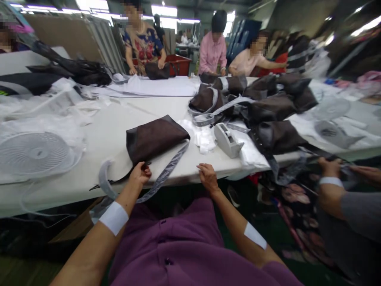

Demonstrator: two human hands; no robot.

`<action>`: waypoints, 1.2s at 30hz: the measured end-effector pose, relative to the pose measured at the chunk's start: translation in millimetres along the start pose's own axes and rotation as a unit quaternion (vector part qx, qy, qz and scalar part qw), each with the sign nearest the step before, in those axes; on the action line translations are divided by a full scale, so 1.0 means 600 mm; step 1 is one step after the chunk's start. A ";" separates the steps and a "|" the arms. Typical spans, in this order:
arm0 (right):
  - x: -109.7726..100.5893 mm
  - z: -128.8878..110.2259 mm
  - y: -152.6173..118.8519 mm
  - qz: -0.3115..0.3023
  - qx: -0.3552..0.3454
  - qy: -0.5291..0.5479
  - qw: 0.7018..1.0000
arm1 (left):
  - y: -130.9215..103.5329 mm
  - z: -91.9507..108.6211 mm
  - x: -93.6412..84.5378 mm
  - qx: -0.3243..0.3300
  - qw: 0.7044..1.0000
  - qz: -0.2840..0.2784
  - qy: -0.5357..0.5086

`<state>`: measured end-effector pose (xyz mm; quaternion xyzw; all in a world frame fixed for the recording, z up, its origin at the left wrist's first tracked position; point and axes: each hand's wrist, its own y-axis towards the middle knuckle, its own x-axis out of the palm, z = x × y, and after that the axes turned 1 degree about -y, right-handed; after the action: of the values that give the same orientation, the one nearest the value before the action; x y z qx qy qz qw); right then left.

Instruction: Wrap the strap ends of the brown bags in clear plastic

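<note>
A dark brown bag [156,137] lies on the white table in front of me. My left hand [141,173] is closed at its near lower edge, pinching a small dark piece of its strap; the fingers partly hide it. The dark strap [120,179] runs left from there. A strap wrapped in clear plastic [166,169] curves from the bag's right corner down over the table edge, and another wrapped length [104,180] loops at the left. My right hand [208,176] hovers at the table's front edge, fingers loosely bent and holding nothing, apart from the bag.
A grey tape dispenser [228,141] stands right of the bag, beside crumpled white wrapping [203,137]. Several brown bags [270,107] are piled at the right. A white fan [37,153] lies at left. Co-workers stand across the table; another person's hands [330,167] hold a strap at right.
</note>
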<state>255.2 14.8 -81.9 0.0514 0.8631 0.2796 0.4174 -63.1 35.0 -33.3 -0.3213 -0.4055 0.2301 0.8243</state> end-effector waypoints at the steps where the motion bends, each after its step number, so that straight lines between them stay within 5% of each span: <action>1: -0.011 0.022 0.009 0.014 0.034 -0.007 0.999 | 0.002 -0.001 -0.002 0.012 1.000 0.005 0.002; 5: -0.032 0.084 0.059 0.032 0.084 -0.045 0.995 | 0.005 -0.009 0.000 0.057 0.998 0.032 0.017; 8: -0.019 0.106 0.097 -0.013 0.060 -0.097 0.993 | 0.003 -0.015 0.004 0.074 0.996 0.040 0.017; 12: 0.012 0.124 0.132 -0.076 0.023 -0.169 0.982 | -0.001 -0.020 0.002 0.093 0.995 0.033 0.015; 23: 0.048 0.150 0.160 -0.105 0.050 -0.194 0.974 | -0.002 -0.028 -0.005 0.134 0.991 0.016 0.022; 36: 0.025 0.159 0.153 -0.001 0.156 0.010 0.988 | -0.004 -0.030 -0.009 0.146 0.989 0.015 0.022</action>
<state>303.9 138.6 -91.4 0.1122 0.9003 0.1418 0.3960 -51.0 23.8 -42.8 -0.2087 -0.3445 0.2917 0.8675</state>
